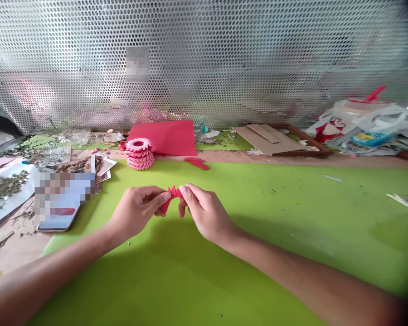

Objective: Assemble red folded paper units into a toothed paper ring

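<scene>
Between my two hands, above the green mat (292,217), is a small curved strip of folded red paper pieces (173,192) with pointed tips facing up. My left hand (138,209) pinches its left end between thumb and fingers. The right end sits between the thumb and fingers of my right hand (206,209). Part of the strip is hidden behind my fingers. Beyond my hands stands a round stack of pink and white folded paper (140,156) with a hole in its top. Another red strip of folded pieces (196,163) lies to its right.
A red paper sheet (170,138) lies behind the stack. At left are a phone (63,217), some photo cards (104,166) and dry plant bits. Cardboard (268,139) and plastic bags (367,124) lie along the perforated metal panel (204,59).
</scene>
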The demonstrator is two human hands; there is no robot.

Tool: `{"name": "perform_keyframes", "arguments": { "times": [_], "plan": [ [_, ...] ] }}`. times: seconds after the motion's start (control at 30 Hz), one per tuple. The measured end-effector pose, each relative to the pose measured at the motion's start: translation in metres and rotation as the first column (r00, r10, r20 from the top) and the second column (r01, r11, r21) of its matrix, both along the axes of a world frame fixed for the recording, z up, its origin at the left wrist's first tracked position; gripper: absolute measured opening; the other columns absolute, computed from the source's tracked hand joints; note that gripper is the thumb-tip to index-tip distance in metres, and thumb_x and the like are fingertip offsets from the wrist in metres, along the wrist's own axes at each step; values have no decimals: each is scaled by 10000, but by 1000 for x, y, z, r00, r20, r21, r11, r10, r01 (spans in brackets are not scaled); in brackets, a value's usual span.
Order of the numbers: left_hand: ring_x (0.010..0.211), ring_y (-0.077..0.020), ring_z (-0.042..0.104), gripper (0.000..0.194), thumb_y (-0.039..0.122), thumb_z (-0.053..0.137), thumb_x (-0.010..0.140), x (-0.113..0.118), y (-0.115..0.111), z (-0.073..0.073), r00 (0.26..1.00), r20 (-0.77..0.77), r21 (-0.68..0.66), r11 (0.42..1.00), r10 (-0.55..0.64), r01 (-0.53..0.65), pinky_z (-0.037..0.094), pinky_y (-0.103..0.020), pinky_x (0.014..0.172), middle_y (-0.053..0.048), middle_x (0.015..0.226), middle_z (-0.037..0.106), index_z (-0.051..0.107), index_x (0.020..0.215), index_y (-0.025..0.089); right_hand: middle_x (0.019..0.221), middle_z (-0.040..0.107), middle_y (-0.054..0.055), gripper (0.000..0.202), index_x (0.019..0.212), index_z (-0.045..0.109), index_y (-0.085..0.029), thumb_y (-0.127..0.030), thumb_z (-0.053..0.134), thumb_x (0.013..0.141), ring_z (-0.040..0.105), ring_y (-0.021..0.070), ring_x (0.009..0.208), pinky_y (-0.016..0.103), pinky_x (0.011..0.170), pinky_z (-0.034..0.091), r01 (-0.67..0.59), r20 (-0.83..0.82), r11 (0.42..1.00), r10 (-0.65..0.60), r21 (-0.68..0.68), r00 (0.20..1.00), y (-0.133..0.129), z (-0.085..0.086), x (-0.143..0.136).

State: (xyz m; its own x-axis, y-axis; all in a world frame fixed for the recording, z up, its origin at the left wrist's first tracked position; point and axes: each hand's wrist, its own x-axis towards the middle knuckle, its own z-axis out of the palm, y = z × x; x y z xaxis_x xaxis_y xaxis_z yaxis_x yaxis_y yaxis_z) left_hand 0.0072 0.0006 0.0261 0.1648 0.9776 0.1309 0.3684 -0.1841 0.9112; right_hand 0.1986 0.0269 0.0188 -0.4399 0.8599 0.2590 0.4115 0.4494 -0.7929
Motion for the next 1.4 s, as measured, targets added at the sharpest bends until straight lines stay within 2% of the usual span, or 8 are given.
{"name": "perform_keyframes", "arguments": {
  "times": [0.2,0.43,0.7,0.8,0.9,0.97,1.13,1.4],
  "plan": [
    [584,-112,516,382,437,542,937,-3,-1,5,985,-45,-27,986,-164,163,423,-212,567,-31,670,710,734,790,142,590,613,-6,476,685,562,-194,-420,356,1051,477,104,472,241,538,358,-256,185,966,257,-31,949,8,14,15],
    [569,-103,468,425,469,558,915,-3,-1,1,974,-51,-169,963,-220,208,379,-206,550,-17,622,630,735,762,114,556,605,-9,454,659,574,-175,-334,398,1046,453,93,443,232,532,348,-376,264,926,367,-19,892,11,20,19],
    [543,-84,412,426,484,570,888,-3,2,4,993,-100,-118,992,-60,48,316,-198,508,13,575,557,718,702,131,529,574,-24,475,636,543,-189,-351,376,1050,477,94,445,216,522,352,-145,119,989,139,41,983,0,0,3],
    [539,-93,466,414,500,537,906,-3,1,5,990,-131,-96,994,-60,48,338,-203,496,8,618,604,737,812,149,512,558,-31,474,631,544,-192,-355,386,1047,466,94,428,219,511,340,-125,122,992,120,29,985,0,0,2],
    [640,-123,610,349,440,579,892,-5,-1,3,970,-241,97,995,-7,31,453,-223,587,-20,866,723,705,1099,188,503,541,-38,459,632,534,-194,-354,400,1042,437,90,409,228,516,332,-97,116,994,91,48,989,4,4,6],
    [714,-141,668,408,396,644,850,-6,-3,1,928,-364,290,956,74,37,497,-247,667,-32,996,737,654,1212,208,518,549,-35,452,639,526,-195,-356,396,1041,436,91,413,234,527,333,-81,108,994,73,68,991,6,6,8],
    [620,-123,671,304,355,644,869,-7,-5,-3,819,-518,535,841,247,85,470,-234,562,8,872,749,683,1139,220,529,522,-37,456,660,538,-190,-395,386,1038,434,92,432,234,521,327,-90,103,995,85,47,991,7,8,10],
    [618,-141,683,234,297,635,879,-6,-5,-4,759,-548,701,688,351,188,485,-263,566,19,827,761,714,1076,199,532,470,-51,446,735,597,-172,-476,428,1013,375,79,425,220,463,295,-186,33,978,190,-96,981,6,8,8]
  ]
}}
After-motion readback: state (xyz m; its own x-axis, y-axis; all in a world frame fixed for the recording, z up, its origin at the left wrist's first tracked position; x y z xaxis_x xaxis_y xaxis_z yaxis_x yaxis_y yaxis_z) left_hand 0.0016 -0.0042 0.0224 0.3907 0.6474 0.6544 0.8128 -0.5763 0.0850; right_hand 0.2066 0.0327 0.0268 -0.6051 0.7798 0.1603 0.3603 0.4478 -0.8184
